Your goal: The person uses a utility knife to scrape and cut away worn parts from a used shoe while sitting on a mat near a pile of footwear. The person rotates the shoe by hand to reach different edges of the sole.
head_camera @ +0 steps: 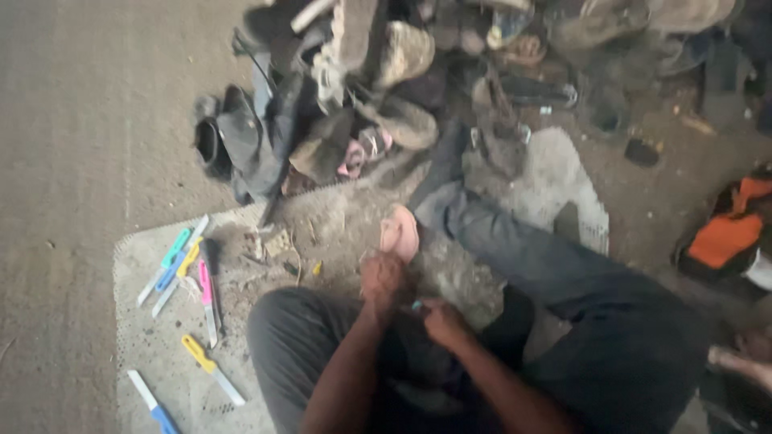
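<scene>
On a worn grey mat (pixel 145 337), a seated person works with both hands just above the lap, legs in dark trousers stretched toward a heap of old shoes (pixel 378 72). Left hand (pixel 383 280): fingers curled over the heel end of a pink sandal (pixel 400 231), which lies sole-up on the mat between the knees, its toe pointing away from the body; the grip looks closed, though blur hides the fingertips. Right hand (pixel 441 320): fingers pinched shut on a small blue-green object (pixel 417 305), too blurred to identify; it may be a short tool or a cap. The two hands lie close together, nearly touching.

To the person's left, several utility knives lie loose on the mat: a cluster of blue, teal and yellow ones (pixel 173 265), a pink one (pixel 207 293), a yellow one (pixel 211 368) and a blue one (pixel 149 400). An orange bag (pixel 728 233) sits at the right edge.

Risks, as judged from this arrangement: the pinched object is held very near the left fingers, so a slip on the sandal's curved surface could drive it into that hand. The sandal rests unclamped on dusty ground and could twist under pressure. The scattered knives lie close to the left knee and could be knelt on or grabbed blade-first during a blind reach.
</scene>
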